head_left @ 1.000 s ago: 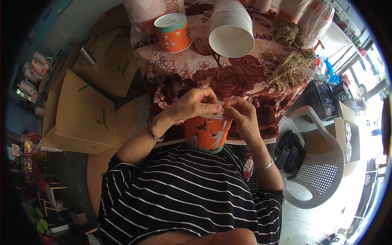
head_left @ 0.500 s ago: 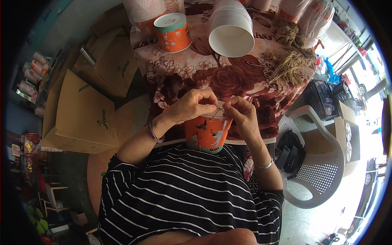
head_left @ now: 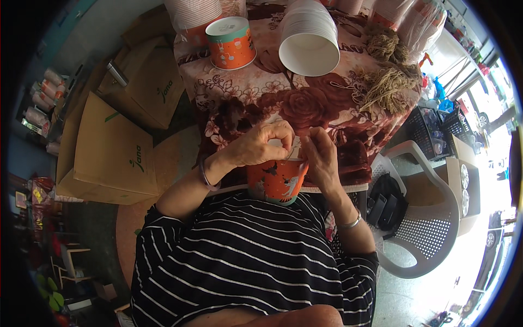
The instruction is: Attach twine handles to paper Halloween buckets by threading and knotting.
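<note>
An orange paper bucket (head_left: 276,177) with dark and grey printed figures stands upright against my striped top, at the table's near edge. Over its rim, my left hand (head_left: 267,144) is closed with its fingertips pinched at the bucket's mouth. My right hand (head_left: 320,155) pinches just beside it at the right of the rim. Between them runs a thin tan cord, mostly hidden by the fingers now. Bundles of similar tan cord (head_left: 385,90) lie at the table's right side.
Another orange bucket (head_left: 231,48) stands upside down at the back left of the flowered tablecloth (head_left: 305,106). A stack of white-lined buckets (head_left: 309,54) lies on its side. Wrapped stacks stand behind. Cardboard boxes (head_left: 117,155) are on the left, a plastic chair (head_left: 425,234) on the right.
My hands have shifted slightly, with the right hand's fingertips lifting a little and turning upright. The cord loop that showed between the fingers is now mostly covered. The bucket stays in place.
</note>
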`<state>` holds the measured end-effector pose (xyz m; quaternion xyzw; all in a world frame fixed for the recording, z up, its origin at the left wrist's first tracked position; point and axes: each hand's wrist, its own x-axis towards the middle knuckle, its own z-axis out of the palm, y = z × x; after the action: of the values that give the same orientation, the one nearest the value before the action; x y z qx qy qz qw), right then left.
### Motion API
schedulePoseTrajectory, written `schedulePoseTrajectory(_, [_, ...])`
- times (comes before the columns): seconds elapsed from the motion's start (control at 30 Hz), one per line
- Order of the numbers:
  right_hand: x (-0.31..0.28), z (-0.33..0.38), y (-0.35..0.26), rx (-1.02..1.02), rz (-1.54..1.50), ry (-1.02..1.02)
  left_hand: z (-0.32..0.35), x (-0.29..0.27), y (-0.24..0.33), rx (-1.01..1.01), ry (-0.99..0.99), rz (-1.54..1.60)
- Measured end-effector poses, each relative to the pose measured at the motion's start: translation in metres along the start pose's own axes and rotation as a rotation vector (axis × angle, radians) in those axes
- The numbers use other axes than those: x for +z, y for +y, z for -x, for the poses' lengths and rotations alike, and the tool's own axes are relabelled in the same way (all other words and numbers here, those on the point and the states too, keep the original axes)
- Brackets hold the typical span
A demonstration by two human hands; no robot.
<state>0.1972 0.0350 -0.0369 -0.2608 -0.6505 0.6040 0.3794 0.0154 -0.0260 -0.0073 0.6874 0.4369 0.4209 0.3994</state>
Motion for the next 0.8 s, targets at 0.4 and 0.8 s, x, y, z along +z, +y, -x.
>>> schedulePoseTrajectory(0.4, [0.001,-0.001,0.001,-0.037,-0.118,-0.022,-0.003,0.005,0.003,-0.283,0.058,0.457])
schedulePoseTrajectory(0.8, [-0.003,0.002,-0.006,-0.045,-0.183,-0.067,0.003,0.003,0.002,-0.200,0.099,0.390])
